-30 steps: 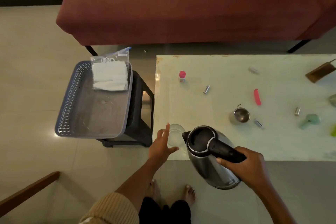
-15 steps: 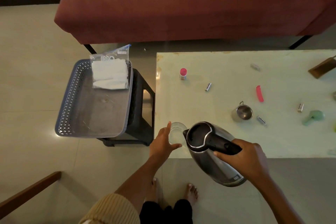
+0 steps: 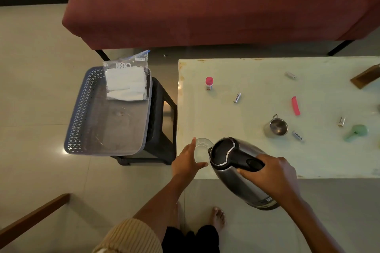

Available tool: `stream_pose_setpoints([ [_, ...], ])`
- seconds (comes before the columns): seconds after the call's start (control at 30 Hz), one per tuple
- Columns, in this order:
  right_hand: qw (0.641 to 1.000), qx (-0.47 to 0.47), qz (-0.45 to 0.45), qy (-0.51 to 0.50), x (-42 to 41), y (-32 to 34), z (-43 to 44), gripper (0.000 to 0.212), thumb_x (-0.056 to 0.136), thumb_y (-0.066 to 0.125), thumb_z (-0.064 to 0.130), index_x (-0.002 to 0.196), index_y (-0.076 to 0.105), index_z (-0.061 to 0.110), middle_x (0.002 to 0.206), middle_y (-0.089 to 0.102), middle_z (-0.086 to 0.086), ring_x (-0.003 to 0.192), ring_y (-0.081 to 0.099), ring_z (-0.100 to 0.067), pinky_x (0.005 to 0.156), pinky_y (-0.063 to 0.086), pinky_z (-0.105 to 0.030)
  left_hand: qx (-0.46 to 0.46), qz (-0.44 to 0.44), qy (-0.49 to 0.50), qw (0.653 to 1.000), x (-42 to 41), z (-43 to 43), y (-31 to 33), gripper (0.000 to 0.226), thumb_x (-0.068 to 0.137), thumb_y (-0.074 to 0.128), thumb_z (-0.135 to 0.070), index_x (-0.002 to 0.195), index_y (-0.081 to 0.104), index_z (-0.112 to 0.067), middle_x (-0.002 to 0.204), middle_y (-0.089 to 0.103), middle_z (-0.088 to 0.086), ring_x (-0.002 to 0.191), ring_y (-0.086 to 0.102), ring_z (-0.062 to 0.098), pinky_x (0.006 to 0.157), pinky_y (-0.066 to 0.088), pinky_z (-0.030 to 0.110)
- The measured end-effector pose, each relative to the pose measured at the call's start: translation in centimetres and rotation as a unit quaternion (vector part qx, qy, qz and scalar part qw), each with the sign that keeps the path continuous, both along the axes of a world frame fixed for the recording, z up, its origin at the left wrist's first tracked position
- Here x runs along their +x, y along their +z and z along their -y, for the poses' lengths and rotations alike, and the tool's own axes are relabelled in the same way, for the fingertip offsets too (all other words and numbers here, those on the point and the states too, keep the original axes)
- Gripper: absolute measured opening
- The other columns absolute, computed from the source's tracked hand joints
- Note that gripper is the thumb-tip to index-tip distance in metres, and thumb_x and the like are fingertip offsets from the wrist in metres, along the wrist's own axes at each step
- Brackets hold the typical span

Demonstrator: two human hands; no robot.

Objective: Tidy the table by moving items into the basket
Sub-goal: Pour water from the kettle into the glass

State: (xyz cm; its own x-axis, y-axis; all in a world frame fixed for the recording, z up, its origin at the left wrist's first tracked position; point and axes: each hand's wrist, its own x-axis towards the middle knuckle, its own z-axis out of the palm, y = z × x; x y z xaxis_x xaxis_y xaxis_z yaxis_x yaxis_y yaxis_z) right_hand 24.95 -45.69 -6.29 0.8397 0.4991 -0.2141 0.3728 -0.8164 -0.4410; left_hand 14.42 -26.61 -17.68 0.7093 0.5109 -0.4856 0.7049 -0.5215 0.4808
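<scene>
My right hand (image 3: 269,172) grips the kettle (image 3: 236,168) handle, tilted at the pale table (image 3: 246,80) edge; my left hand (image 3: 188,161) seems to cup a glass (image 3: 202,147). Basket (image 3: 82,113) sits on a stool (image 3: 162,129) left, sofa (image 3: 205,6) behind.

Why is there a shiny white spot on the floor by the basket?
In the head view, that spot is glare: light bouncing off the glossy floor beside the basket. The room is dim, and the wide lens bends the table edges.
</scene>
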Motion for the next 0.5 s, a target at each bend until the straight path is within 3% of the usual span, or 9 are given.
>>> stream_pose_setpoints([
  [0.17,1.0,-0.014,0.016,0.012,0.26,-0.28,0.23,0.039,0.059,0.073,0.058,0.059,0.05,0.027,0.048,0.044,0.014,0.048,0.047,-0.01,0.047,0.033,-0.018,-0.002,0.002,0.002,1.0,0.09,0.01,-0.07,0.099,0.075,0.071,-0.049,0.149,0.009,-0.029,0.148,0.04,-0.004,0.128,0.047,0.019,0.092,0.048,0.034],
  [0.33,0.999,-0.034,0.011,0.018,0.62,-0.27,0.19,0.039,0.062,0.071,0.059,0.066,0.06,0.022,0.054,0.054,0.007,0.053,0.053,-0.014,0.052,0.046,-0.024,0.0,-0.006,-0.003,1.0,0.12,-0.07,-0.05,0.099,0.075,0.071,-0.049,0.149,0.009,-0.029,0.148,0.039,-0.005,0.128,0.047,0.019,0.093,0.048,0.036],
  [0.5,0.998,-0.046,0.003,0.03,0.97,-0.09,0.29,0.036,0.064,0.07,0.058,0.067,0.058,0.024,0.055,0.053,0.008,0.055,0.053,-0.015,0.055,0.048,-0.027,0.001,-0.015,-0.012,1.0,0.19,-0.15,-0.01,0.099,0.076,0.07,-0.049,0.149,0.008,-0.028,0.148,0.04,-0.004,0.128,0.047,0.02,0.093,0.049,0.037],
])
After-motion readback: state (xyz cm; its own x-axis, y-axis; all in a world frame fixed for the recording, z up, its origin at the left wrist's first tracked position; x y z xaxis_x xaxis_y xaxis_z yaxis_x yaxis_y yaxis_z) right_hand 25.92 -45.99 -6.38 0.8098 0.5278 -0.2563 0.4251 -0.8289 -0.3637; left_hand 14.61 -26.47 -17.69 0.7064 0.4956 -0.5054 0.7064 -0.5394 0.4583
